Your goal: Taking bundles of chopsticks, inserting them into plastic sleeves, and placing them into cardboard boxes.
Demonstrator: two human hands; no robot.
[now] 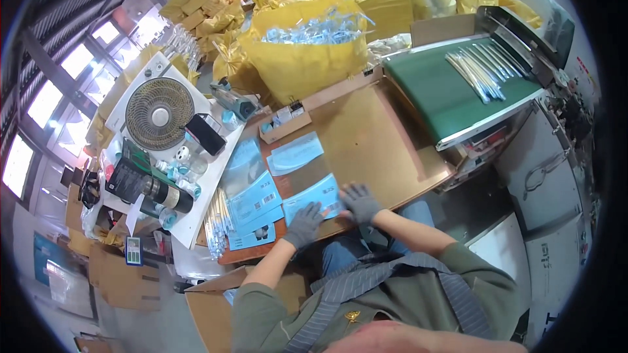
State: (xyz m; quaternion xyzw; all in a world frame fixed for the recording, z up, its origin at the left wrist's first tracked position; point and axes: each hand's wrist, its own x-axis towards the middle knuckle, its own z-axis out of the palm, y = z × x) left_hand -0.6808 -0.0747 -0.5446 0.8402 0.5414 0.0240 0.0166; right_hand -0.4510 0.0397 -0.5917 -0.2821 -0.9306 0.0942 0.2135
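**Two gloved hands on a blue packet at the near edge of the board**

Both hands, in grey knit gloves, rest on a flat, light-blue rectangular plastic packet [318, 200] that lies on a brown cardboard work board [366, 137], close to the edge nearest the person. The left hand [305, 224] lies palm down over the packet's lower left corner, fingers spread and pointing up and to the right. The right hand [360, 202] sits flat at the packet's right end, fingers fanned toward the far side of the board. Neither hand seems to pinch anything; both look pressed flat on the packet, though the glove fabric and the small view make it hard to tell whether a fingertip hooks under an edge.

The packet's long axis runs left to right, rising slightly toward the right, so it spans the gap between the two hands, one at each end. The right hand covers more of it and sits nearer its middle.

Just left of the left hand lies a loose pile of similar light-blue flat packets [255, 206], some overlapping, and another pale blue packet [296, 153] lies farther up the board. Beside the pile is a bundle of thin white sticks in clear wrapping [216, 221]. Well apart, up and to the right, a green conveyor belt [451, 88] carries a row of long thin wrapped sticks [481, 68]. A white box fan [159, 112] stands on the cluttered table to the left, and a yellow plastic sack filled with clear-wrapped items [307, 46] stands behind the board.
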